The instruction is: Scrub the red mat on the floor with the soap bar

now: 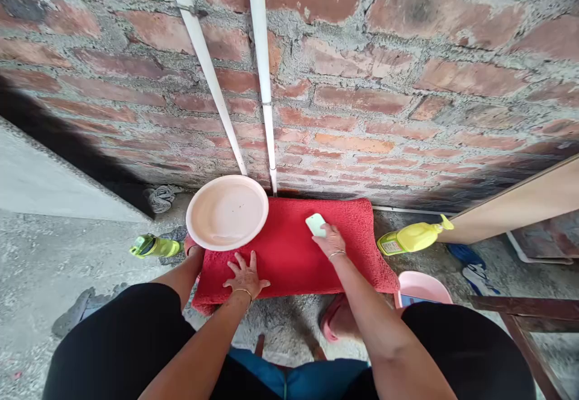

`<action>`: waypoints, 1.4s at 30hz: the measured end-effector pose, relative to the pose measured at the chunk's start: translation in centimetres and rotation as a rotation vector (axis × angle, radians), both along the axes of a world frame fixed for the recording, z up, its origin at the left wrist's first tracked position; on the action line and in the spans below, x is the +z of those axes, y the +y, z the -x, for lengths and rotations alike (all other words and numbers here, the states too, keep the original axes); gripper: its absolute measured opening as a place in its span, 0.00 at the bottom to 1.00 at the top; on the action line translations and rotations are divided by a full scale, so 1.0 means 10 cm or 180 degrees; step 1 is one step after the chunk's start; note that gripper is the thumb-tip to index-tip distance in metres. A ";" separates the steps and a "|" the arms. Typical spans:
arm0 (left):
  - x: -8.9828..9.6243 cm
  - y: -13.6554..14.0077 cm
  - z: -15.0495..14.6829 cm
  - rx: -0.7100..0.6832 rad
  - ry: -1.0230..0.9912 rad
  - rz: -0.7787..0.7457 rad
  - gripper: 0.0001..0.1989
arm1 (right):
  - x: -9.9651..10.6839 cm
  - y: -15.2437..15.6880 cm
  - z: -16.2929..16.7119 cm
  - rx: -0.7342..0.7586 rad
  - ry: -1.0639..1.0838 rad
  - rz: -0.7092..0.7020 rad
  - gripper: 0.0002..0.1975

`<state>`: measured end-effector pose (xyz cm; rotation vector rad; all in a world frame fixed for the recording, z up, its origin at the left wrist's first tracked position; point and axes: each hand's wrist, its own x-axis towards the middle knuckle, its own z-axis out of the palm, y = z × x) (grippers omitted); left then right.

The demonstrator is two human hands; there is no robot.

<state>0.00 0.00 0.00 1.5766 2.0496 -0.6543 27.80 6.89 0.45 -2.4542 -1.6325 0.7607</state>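
A red mat point(289, 249) lies flat on the concrete floor against a brick wall. My left hand point(245, 276) rests flat on its near left part, fingers spread, holding nothing. My right hand point(329, 240) presses a pale green bar of soap point(315, 224) onto the middle of the mat. A pale pink basin point(227, 212) sits tilted at the mat's far left corner, overlapping its edge.
A yellow spray bottle point(411, 236) lies on the floor to the right of the mat. A green bottle point(151, 246) lies to the left. A small pink tub point(423, 288) stands near my right knee. Two white pipes point(265, 80) run down the wall.
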 end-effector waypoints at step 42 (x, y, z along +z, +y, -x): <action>-0.18 0.09 -0.04 0.0572 -0.0007 -0.0131 0.57 | 0.04 -0.01 -1.49 -0.2037 -0.0288 -0.0214 0.27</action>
